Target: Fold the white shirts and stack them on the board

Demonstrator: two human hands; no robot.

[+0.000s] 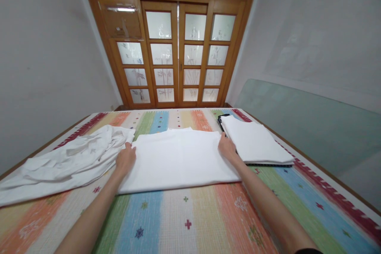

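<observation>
A white garment (pixel 181 162), folded into a wide flat rectangle, lies on the striped bedspread (pixel 175 210) in front of me. I cannot tell its exact kind; a small raised part shows along its far edge. At its left edge my left hand (pixel 126 158) is closed, pinching the cloth near the far corner. My right hand (pixel 227 147) grips the opposite edge in the same way, close beside a stack of folded clothes (pixel 253 139), white on top with black below. Left of my left hand spreads a crumpled white garment (pixel 77 158).
The bed's wooden edge (pixel 327 172) runs along the right, beside a pale green panel (pixel 297 115) on the wall. Beyond the bed's far end stand wooden sliding doors (pixel 178 55) with frosted panes. Plain walls rise on both sides.
</observation>
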